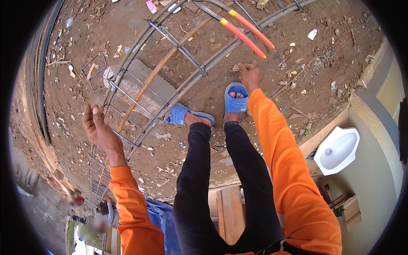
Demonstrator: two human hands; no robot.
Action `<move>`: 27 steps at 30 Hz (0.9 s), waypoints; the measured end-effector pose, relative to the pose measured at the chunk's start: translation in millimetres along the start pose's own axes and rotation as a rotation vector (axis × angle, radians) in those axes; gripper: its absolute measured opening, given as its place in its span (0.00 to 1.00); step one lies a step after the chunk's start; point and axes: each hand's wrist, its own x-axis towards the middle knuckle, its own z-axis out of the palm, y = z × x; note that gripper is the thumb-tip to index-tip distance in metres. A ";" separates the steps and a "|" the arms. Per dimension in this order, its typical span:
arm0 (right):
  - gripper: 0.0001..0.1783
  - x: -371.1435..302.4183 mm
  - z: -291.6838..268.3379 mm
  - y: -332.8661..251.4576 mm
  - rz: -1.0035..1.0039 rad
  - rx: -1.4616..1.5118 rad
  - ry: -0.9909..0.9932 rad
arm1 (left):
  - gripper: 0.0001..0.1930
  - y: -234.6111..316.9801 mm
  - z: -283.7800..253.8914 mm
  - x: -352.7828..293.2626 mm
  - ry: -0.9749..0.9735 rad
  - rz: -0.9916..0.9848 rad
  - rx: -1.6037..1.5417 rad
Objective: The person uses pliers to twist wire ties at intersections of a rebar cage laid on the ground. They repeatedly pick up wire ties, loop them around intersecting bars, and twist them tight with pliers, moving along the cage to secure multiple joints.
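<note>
A long cage of steel reinforcing bars [203, 70], tied with square stirrups, crosses in front of me from upper right to lower left. A brown rod [160, 64] runs along inside it. My left hand [102, 129] is at the cage's left side, fingers stretched and apart, holding nothing visible. On the right, near my sandal, my right hand [250, 76] has its fingers pressed together; a faint thin strand shows beside them, but what they grip is too small to tell. Long-handled cutters [244, 39] with red and yellow grips lie across the cage at the top.
Under the cage sits a grey concrete block [140, 80], with a loose stirrup [94, 71] beside it. Long bars [39, 80] lie at far left. A white squat toilet pan [338, 149] leans at right. Blue tarp [163, 221] and boards [231, 210] lie behind me. People are at lower left.
</note>
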 end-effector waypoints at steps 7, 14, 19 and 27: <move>0.09 39.5 -4.3 4.1 0.036 0.280 0.012 | 0.13 2.5 10.4 -153.1 -0.024 -0.175 0.029; 0.07 -115.2 -185.3 -61.0 -0.190 0.858 0.094 | 0.15 72.2 46.1 -205.3 -0.752 0.094 0.197; 0.08 -205.4 -270.1 -107.3 -0.234 0.834 0.052 | 0.19 137.8 105.9 -248.3 -0.782 0.570 0.218; 0.14 -120.8 -375.3 -153.4 -0.278 1.237 0.020 | 0.08 89.0 -11.0 -256.3 -0.988 0.167 0.214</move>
